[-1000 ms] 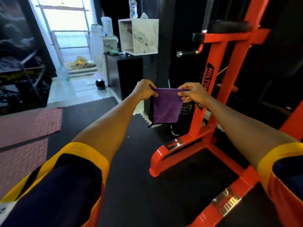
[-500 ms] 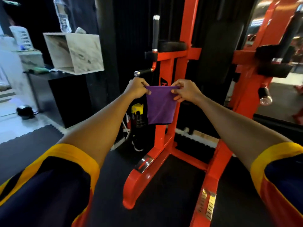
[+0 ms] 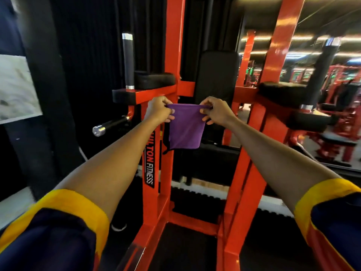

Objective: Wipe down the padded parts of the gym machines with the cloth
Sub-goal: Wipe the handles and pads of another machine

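A folded purple cloth (image 3: 185, 127) hangs between my two hands at chest height. My left hand (image 3: 158, 109) pinches its top left corner and my right hand (image 3: 215, 110) pinches the top right corner. Straight ahead stands an orange dip and leg-raise machine (image 3: 175, 45). Its black back pad (image 3: 216, 75) is upright just behind the cloth. A black left arm pad (image 3: 155, 80) sits above and left of my left hand, and a black right arm pad (image 3: 283, 91) lies to the right of my right hand.
An upright black handle (image 3: 128, 61) rises beside the left arm pad, and a chrome-tipped bar (image 3: 109, 126) sticks out below it. The right upright handle (image 3: 320, 75) stands by a mirror (image 3: 332, 118) reflecting red machines. Black rubber flooring (image 3: 185, 249) lies between the machine's base rails.
My view has swung right and closer, from the side of the machine to facing it between its uprights. Both hands have kept hold of the cloth throughout.
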The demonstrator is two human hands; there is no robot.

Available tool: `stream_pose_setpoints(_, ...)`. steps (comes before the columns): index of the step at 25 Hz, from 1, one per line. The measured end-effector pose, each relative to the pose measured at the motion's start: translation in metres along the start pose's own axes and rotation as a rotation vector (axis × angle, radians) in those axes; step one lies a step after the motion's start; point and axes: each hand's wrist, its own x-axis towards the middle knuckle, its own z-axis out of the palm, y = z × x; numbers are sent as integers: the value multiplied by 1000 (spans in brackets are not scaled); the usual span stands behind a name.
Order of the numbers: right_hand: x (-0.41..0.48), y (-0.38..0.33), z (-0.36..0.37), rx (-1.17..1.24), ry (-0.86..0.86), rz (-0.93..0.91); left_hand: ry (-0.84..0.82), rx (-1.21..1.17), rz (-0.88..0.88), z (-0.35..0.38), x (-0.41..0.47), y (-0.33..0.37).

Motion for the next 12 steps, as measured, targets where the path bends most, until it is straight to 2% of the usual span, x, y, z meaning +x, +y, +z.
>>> stream_pose_setpoints(7,102,28,-22,-46,177,45,-88,-78,141,52,138,-7)
stream_pose_setpoints(12,158,46,-39,-56,243,95,-109,-99,205,90,228,7)
